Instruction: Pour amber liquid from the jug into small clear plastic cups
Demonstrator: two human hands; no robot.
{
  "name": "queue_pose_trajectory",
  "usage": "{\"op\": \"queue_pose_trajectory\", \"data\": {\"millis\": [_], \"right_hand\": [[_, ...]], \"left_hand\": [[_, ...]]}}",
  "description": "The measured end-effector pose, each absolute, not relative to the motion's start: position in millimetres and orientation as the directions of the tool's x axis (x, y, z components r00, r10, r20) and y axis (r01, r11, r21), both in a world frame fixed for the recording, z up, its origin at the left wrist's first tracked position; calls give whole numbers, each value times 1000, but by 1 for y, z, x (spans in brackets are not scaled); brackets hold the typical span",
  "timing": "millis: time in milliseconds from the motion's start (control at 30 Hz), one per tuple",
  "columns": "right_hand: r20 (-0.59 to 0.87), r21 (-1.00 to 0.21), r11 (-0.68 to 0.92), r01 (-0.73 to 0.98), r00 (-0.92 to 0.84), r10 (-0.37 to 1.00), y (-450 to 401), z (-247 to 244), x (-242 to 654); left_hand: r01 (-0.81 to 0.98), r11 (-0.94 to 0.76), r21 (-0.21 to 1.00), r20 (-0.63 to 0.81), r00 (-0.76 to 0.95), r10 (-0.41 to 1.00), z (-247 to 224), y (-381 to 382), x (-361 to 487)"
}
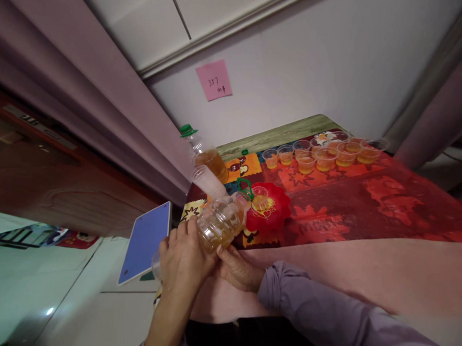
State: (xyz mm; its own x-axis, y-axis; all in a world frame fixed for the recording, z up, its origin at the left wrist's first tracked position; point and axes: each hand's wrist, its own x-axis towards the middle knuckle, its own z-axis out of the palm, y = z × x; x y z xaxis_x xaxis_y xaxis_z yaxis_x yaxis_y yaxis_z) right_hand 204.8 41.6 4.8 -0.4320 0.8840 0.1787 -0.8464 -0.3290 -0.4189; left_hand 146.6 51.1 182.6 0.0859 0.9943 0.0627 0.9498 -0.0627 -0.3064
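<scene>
A clear plastic bottle (221,224) of pale yellow liquid is tilted over, its neck with a green handle ring pointing right. My left hand (184,254) wraps round the bottle's body from the left. Underneath, my right hand (237,268) grips it near the base. The mouth is at a clear plastic cup (259,199), which holds some yellow liquid and stands on a red scalloped plate (280,215). Whether liquid is flowing is too small to tell. Beyond the bottle lies a stack of clear cups (208,182).
Several filled cups (306,163) stand in rows at the table's back right. A green-capped bottle (209,157) of amber liquid stands back left, with a loose green cap (245,152) nearby. A patterned cloth (328,206) covers the table. A blue board (145,243) is at the left.
</scene>
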Motion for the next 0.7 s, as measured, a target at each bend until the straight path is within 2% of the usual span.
{"op": "queue_pose_trajectory", "data": {"millis": [133, 233, 333, 433, 500, 600, 700], "right_hand": [[157, -430, -322, -843, -421, 893, 43, 1, 204], [107, -498, -306, -812, -408, 907, 45, 1, 206], [70, -583, -234, -778, -335, 939, 50, 6, 213], [111, -659, -87, -747, -211, 971, 56, 13, 221], [147, -691, -32, -722, -184, 972, 60, 17, 226], [194, -741, 28, -671, -174, 965, 65, 15, 230], [222, -818, 108, -565, -137, 965, 66, 7, 231]], "left_hand": [[960, -65, -273, 96, 94, 991, 179, 51, 144], [974, -69, -217, 140, 101, 985, 171, 51, 134], [991, -82, -109, 213, 104, 972, 156, 52, 119], [983, -160, 86, 323, 124, 938, 140, 55, 102], [953, -188, 239, 409, 77, 909, 129, 57, 90], [868, -162, 470, 490, -104, 866, 110, 58, 72], [726, -135, 674, 470, -282, 836, 83, 57, 54]]}}
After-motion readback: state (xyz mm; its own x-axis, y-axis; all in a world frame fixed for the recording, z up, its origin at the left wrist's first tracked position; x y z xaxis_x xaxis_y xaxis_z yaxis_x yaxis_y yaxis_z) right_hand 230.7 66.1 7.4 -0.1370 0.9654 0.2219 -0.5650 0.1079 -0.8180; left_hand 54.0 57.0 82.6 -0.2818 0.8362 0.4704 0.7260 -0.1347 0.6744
